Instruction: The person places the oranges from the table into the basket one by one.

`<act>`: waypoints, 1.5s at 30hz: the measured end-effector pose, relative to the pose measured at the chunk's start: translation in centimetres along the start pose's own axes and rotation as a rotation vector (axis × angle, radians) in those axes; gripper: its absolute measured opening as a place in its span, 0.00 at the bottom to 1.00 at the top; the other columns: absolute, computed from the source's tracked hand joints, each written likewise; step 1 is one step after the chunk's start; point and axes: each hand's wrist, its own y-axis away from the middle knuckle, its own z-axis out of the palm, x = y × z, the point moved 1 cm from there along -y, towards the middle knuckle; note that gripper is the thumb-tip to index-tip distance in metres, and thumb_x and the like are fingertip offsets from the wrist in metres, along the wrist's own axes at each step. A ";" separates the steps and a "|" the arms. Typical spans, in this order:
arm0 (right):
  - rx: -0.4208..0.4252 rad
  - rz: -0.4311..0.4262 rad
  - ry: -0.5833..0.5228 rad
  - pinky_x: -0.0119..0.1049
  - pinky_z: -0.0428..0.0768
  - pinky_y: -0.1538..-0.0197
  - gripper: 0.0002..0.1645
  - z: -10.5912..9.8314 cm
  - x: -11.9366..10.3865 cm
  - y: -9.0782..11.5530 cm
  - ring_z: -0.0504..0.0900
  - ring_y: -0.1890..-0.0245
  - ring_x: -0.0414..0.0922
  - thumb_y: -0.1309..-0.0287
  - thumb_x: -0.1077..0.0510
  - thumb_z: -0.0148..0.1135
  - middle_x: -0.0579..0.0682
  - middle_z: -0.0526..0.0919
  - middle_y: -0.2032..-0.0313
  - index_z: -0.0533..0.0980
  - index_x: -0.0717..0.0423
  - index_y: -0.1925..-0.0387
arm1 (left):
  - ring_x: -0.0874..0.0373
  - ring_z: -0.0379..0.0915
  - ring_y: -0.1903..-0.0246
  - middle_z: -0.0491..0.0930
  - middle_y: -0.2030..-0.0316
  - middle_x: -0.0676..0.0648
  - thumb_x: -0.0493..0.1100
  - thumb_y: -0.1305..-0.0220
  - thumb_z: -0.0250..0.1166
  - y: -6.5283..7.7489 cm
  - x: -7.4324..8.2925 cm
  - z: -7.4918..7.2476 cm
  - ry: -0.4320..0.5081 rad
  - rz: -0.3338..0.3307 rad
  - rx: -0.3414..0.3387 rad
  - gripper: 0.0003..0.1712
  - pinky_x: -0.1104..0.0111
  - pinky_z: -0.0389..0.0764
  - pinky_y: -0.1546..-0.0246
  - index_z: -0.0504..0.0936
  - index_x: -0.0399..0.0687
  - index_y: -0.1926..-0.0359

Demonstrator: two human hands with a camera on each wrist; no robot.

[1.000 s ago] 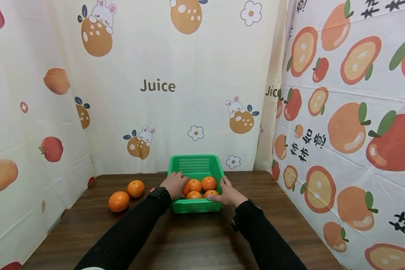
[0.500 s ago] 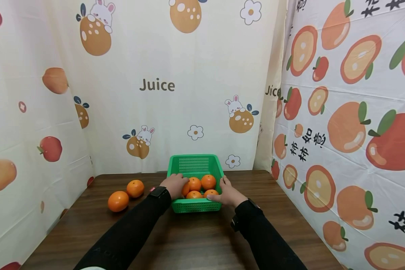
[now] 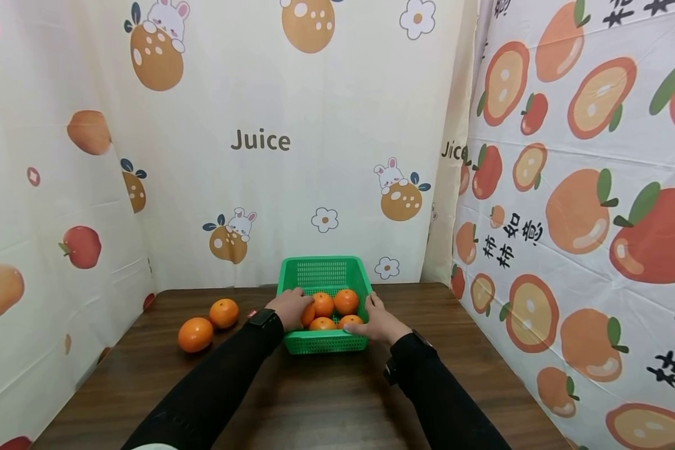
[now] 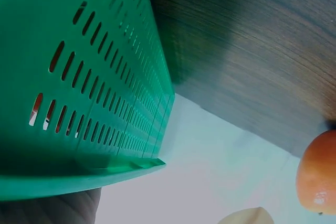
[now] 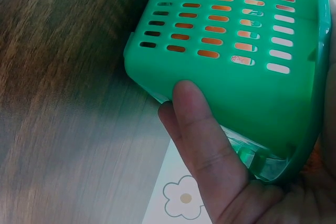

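Observation:
A green plastic basket point(image 3: 326, 342) with slotted walls stands towards the back of the table, several mandarins point(image 3: 346, 302) inside. My left hand point(image 3: 290, 307) reaches over its left wall and grips a mandarin point(image 3: 308, 315), which the fingers partly cover. In the left wrist view the slotted outer wall point(image 4: 100, 72) fills the left side, and only a dark bit of the hand point(image 4: 52, 208) shows past the rim. My right hand point(image 3: 381, 321) holds the front right corner, thumb over the front rim. Its fingers point(image 5: 202, 135) lie along the outside wall in the right wrist view.
Two loose mandarins, one nearer point(image 3: 195, 335) and one behind it point(image 3: 224, 313), lie left of the basket on the dark wooden table point(image 3: 315, 400). A small red object point(image 3: 251, 314) sits beside the left wrist. Fruit-printed cloths point(image 3: 326, 156) hang behind and at both sides.
The head view drifts very slightly, moving the scene a little up and left. Both hands, the basket and the mandarins keep their places relative to each other.

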 end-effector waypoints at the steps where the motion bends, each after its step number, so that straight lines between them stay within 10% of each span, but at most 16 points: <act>1: 0.002 -0.004 0.005 0.61 0.54 0.18 0.67 0.0 0.0 0.0 0.42 0.14 0.62 0.32 0.38 0.71 0.56 0.29 0.13 0.39 0.59 0.14 | 0.49 0.76 0.51 0.80 0.46 0.43 0.43 0.37 0.77 0.0 0.0 0.0 0.004 0.000 0.001 0.32 0.52 0.81 0.44 0.82 0.54 0.31; 35: -0.009 -0.013 0.033 0.56 0.69 0.24 0.68 -0.1 0.2 -0.1 0.47 0.15 0.61 0.33 0.36 0.71 0.57 0.30 0.13 0.39 0.59 0.14 | 0.52 0.77 0.56 0.83 0.53 0.46 0.45 0.27 0.69 0.5 0.4 0.4 0.046 -0.019 0.014 0.14 0.52 0.82 0.47 0.86 0.55 0.43; 45: -0.011 -0.021 0.046 0.61 0.58 0.19 0.67 -0.1 0.0 0.1 0.45 0.15 0.63 0.31 0.37 0.70 0.58 0.31 0.13 0.39 0.60 0.14 | 0.53 0.74 0.60 0.82 0.57 0.48 0.43 0.31 0.71 0.2 0.1 0.7 0.039 0.000 0.054 0.13 0.55 0.81 0.51 0.88 0.54 0.46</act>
